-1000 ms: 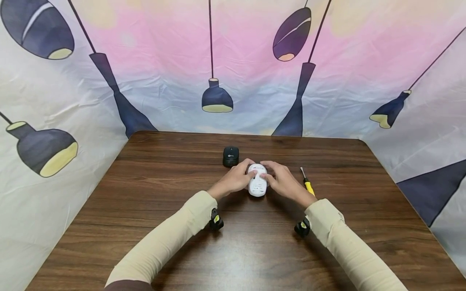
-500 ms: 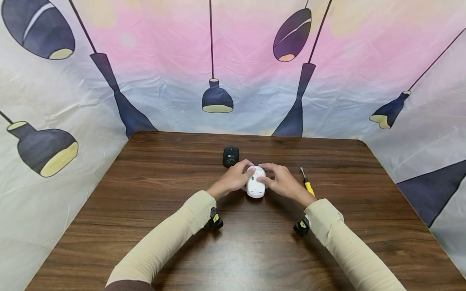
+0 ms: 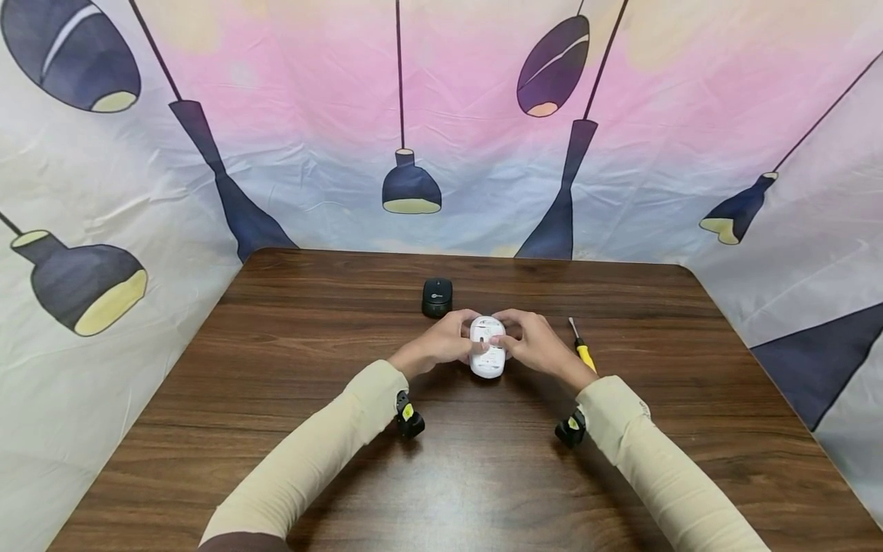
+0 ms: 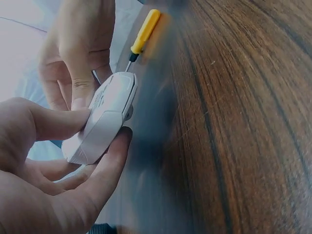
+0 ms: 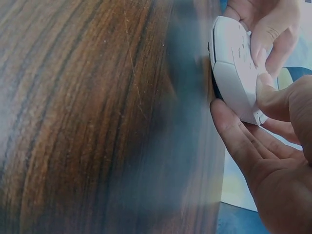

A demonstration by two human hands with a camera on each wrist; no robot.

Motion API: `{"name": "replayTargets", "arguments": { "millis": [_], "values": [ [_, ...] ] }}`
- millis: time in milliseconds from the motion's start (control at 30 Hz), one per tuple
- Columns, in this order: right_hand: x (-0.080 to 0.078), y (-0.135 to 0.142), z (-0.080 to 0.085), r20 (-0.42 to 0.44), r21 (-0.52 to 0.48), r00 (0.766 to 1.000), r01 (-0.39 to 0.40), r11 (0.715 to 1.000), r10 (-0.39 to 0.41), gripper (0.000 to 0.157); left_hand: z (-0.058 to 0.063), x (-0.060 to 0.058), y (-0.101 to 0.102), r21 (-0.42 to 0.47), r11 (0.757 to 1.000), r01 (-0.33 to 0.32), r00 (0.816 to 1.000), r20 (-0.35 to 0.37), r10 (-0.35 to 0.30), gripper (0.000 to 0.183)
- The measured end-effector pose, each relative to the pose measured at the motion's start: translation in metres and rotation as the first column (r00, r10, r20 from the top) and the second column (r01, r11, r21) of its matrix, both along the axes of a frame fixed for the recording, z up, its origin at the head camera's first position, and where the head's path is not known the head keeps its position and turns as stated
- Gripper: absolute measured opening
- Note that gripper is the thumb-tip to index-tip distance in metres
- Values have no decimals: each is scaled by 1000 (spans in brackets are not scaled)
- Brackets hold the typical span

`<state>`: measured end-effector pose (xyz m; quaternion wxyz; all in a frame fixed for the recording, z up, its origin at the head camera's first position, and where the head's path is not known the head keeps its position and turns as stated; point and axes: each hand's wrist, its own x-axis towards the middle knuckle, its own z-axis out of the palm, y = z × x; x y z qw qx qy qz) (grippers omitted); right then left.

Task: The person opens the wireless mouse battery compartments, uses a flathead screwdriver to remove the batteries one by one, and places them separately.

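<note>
Since half a second ago, the left hand (image 3: 440,339) has slid its thumb toward the near end of the upturned white mouse (image 3: 489,365). I see the table (image 3: 324,314) beneath it and both forearms (image 3: 310,452) angling inward toward it; the left hand pinches its left side, the right hand (image 3: 535,345) its right. Beyond it, leftward, sits a black mouse (image 3: 438,297); rightward, a yellow screwdriver (image 3: 585,356).

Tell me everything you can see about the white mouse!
The white mouse is a rounded oval that looks like smooth plastic. Its underside faces the head camera, showing faint printing and a small dark opening. It is held over the brown table, nearer the person than the black mouse. The left hand and right hand grip its sides, thumbs on the underside.
</note>
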<state>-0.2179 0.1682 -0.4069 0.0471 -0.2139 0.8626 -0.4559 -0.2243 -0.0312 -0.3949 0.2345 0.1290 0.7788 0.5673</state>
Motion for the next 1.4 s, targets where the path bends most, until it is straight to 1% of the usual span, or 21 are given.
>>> {"name": "replayTargets", "arguments": {
  "millis": [200,300,467,567,667,767,933,1033,1100,1233,1400],
  "values": [
    [-3,-1,1,18,7,1000,2,1000,-2,36,0,1,-2,3,1000,12,1000,7,-12,52],
    [-6,-1,2,13,21,1000,7,1000,-7,35,1,1,-2,-8,1000,10,1000,13,-10,52],
    [-11,0,4,-35,69,999,35,997,-33,33,1,-1,-2,-19,1000,3,1000,25,-3,55],
    [-14,1,5,-58,89,996,66,994,-61,31,-1,-2,-2,-17,1000,-3,1000,30,3,57],
    [-16,0,5,-49,65,996,84,994,-81,29,-1,-3,-2,-15,1000,-5,999,39,5,60],
    [-19,0,5,-26,19,994,102,995,-102,27,-1,-3,-2,-21,1000,-3,999,47,4,63],
    [-25,2,7,-13,-48,989,146,988,-147,26,0,-2,-2,-32,999,-2,999,47,3,59],
    [-30,3,9,-3,-100,987,159,982,-160,24,1,-1,-1,-39,999,-1,999,48,2,57],
    [-32,5,8,-3,-107,985,172,979,-174,23,1,0,-2,-48,999,3,999,45,-1,57],
    [-35,11,5,3,-61,977,212,975,-212,23,0,0,-2,-64,998,4,999,45,-1,55],
    [-36,18,-3,8,54,971,238,970,-239,21,0,-1,-3,-65,998,-3,999,48,6,51]
  ]
}}
